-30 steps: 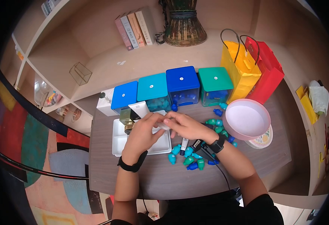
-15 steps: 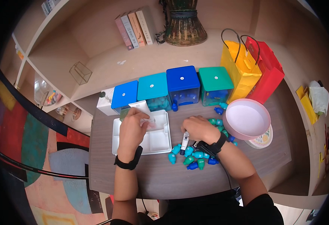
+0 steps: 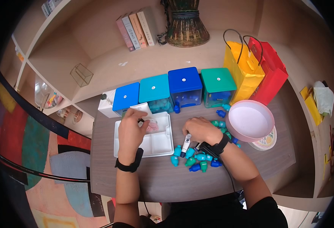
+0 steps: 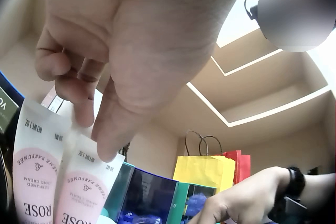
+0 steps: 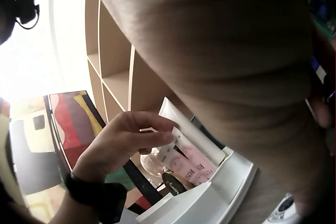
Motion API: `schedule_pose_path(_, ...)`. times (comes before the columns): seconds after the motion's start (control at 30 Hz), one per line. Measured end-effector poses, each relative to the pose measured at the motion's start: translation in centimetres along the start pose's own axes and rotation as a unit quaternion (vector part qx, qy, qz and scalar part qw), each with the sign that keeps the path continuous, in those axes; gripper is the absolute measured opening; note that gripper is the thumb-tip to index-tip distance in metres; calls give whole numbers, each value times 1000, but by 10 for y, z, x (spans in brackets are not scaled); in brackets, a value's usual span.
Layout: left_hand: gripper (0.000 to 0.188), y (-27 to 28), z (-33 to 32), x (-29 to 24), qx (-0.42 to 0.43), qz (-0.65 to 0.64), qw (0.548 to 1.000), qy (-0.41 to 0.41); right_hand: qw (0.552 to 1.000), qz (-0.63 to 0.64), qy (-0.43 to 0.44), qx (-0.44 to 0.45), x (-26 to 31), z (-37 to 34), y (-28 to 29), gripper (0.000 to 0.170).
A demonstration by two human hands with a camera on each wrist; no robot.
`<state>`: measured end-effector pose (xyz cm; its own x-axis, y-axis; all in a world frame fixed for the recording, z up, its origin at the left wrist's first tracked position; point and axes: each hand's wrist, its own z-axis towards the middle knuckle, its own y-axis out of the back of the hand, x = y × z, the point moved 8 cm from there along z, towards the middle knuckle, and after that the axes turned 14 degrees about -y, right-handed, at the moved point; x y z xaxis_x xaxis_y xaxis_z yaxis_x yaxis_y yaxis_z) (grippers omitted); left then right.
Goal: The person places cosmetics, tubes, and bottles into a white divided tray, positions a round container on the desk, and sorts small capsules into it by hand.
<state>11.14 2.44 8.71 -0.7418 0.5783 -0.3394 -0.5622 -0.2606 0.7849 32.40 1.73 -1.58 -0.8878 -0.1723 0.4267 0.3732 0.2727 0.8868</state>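
In the head view my left hand [image 3: 131, 131] is over the back left of a white divided tray [image 3: 146, 155], with a gap between thumb and fingers. Its fingertips are beside the top ends of two pink-and-white ROSE tubes [image 4: 86, 182] standing in the tray, clearer in the left wrist view. A larger white tube [image 5: 191, 129] leans behind them. To the right of the tray, my right hand [image 3: 204, 131] pinches the upper end of a small white tube [image 3: 186, 143] with a dark cap, lying on the table; its fingertips are mostly hidden.
Several blue, teal and green small pieces [image 3: 200, 156] lie around my right hand. Four lidded boxes [image 3: 185, 78] stand behind the tray. A pink round tin [image 3: 250, 119] is at the right, with yellow [image 3: 245, 72] and red [image 3: 271, 78] bags behind.
Both hands have parted from above the tray. My left hand lowered a ROSE tube into it and its fingers loosened; my right hand went to the dark-capped tube, which has turned slightly.
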Motion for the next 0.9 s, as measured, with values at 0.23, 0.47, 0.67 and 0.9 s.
schedule_pose_path(0.23, 23, 22, -7, 16, 57, 44, 994, 78, 1000, 2, 2, -1, 0, -1, 0, 24)
schedule_pose_path(0.47, 26, 9, -17, 18, 187, 29, 973, 134, 1000, 3, 3, -3, 0, 0, 1, 23)
schedule_pose_path(0.67, 15, 6, -23, 29, 183, 62, 973, 127, 1000, 3, 4, 5, 0, 1, -1, 23)
schedule_pose_path(0.9, 16, 8, -16, 21, 112, 73, 988, 75, 1000, 12, 7, 16, 1, -1, 1, 19)
